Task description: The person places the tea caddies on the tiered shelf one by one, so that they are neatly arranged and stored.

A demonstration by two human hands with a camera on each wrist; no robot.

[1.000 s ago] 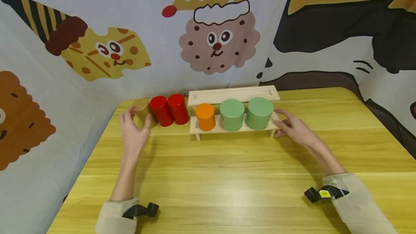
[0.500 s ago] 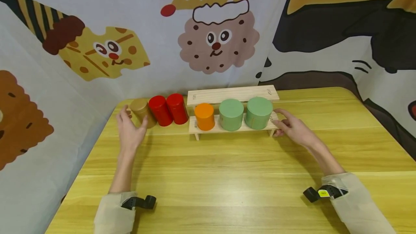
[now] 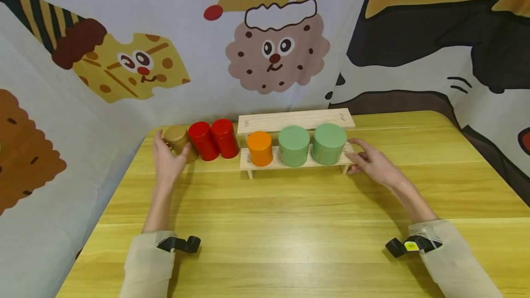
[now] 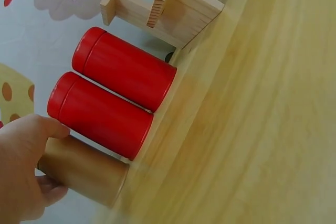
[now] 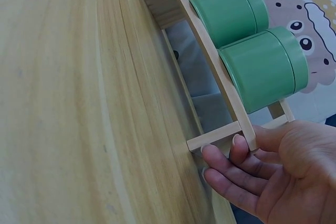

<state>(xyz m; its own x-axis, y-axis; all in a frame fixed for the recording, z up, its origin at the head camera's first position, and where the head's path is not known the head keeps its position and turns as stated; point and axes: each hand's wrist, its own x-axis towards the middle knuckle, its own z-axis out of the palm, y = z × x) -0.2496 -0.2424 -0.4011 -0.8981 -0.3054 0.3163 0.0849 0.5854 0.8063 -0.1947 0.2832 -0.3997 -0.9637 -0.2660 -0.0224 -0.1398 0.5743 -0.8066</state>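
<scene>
A gold tin (image 3: 179, 138) stands upright at the back left of the table. My left hand (image 3: 167, 162) grips it, with the thumb on its right side and the fingers around its left; the left wrist view shows this hand (image 4: 23, 166) at the lidded end. My right hand (image 3: 377, 162) holds the right end of a two-step wooden rack (image 3: 296, 122). In the right wrist view, the thumb lies over the lower board (image 5: 231, 98) and fingers curl beneath it. On that lower step stand an orange tin (image 3: 260, 149) and two green tins (image 3: 294, 147) (image 3: 329, 145).
Two red tins (image 3: 204, 141) (image 3: 225, 139) stand side by side between the gold tin and the rack. Behind the wooden table (image 3: 281, 224) hangs a printed cloth (image 3: 198, 54), close to its back edge.
My left hand has moved forward and closed in around the gold tin, its thumb now against the tin's right side. My right hand stays at the rack's end. The tins stand as before.
</scene>
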